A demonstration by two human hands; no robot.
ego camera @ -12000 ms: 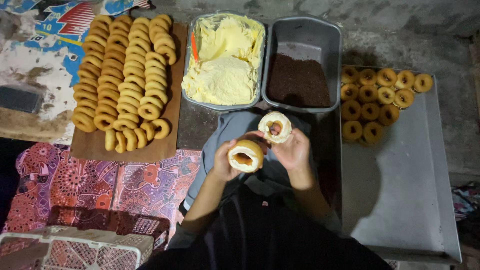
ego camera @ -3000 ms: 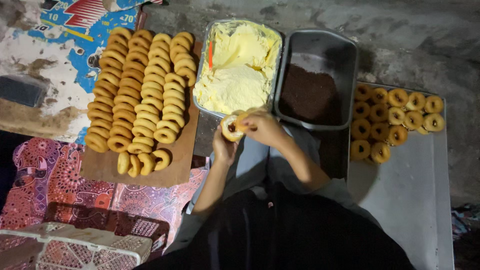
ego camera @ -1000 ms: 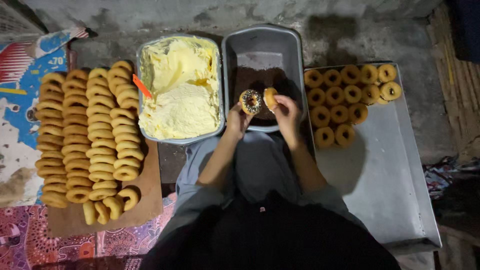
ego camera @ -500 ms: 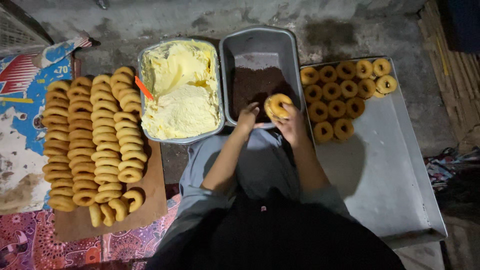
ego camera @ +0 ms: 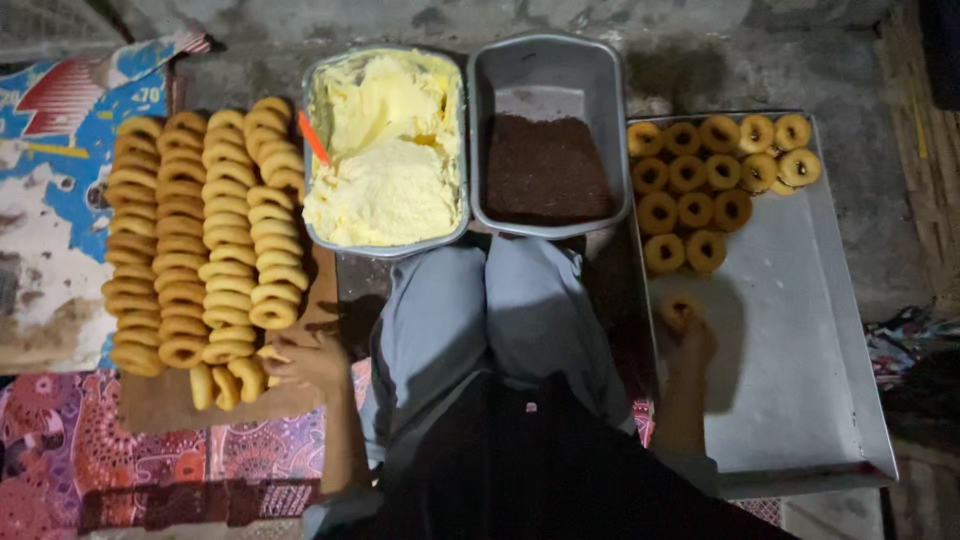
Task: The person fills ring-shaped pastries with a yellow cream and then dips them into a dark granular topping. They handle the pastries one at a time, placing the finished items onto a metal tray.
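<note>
The left hand rests on plain doughnuts at the near end of the wooden board, fingers curled on one. The right hand holds a filled doughnut on the metal tray, just before the finished rows.

two metal tubs sit side by side: one of yellow cream, one of dark brown crumbs. the steel tray carries thirteen filled doughnuts. plain rings on the board form three long rows, too overlapped to count exactly.
</note>
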